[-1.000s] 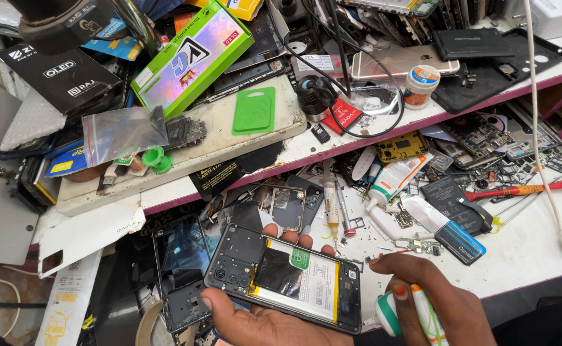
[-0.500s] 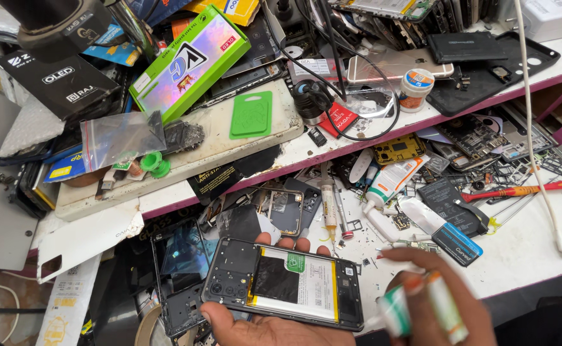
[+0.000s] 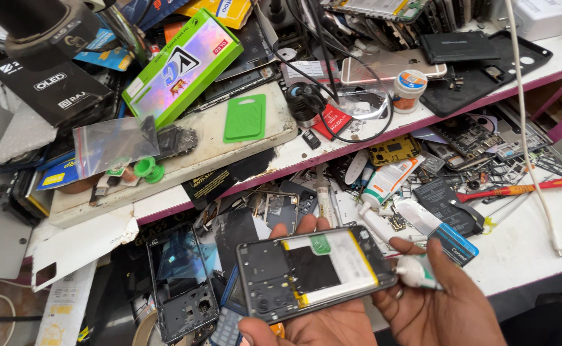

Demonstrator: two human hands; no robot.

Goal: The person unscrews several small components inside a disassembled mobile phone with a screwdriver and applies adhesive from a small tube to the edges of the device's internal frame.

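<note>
Right now the left hand [image 3: 319, 323] cradles an opened phone [image 3: 316, 270] from below, back cover off, battery and dark frame facing up, just above the near edge of the workbench [image 3: 524, 247]. Right hand [image 3: 438, 304] is closed round a small white glue tube [image 3: 415, 272], nozzle touching or nearly at the phone's right end, can't tell which. Judging by that, adhesive goes along the frame edge: keep the phone level w/ fingers [image 3: 306, 224] off the rim, squeeze lightly, run a thin even bead, avoid the battery and camera area. Loose parts, a 2nd white tube [image 3: 387, 181] and a red screwdriver [image 3: 521, 189] lie further back on the bench, well apart.
</note>
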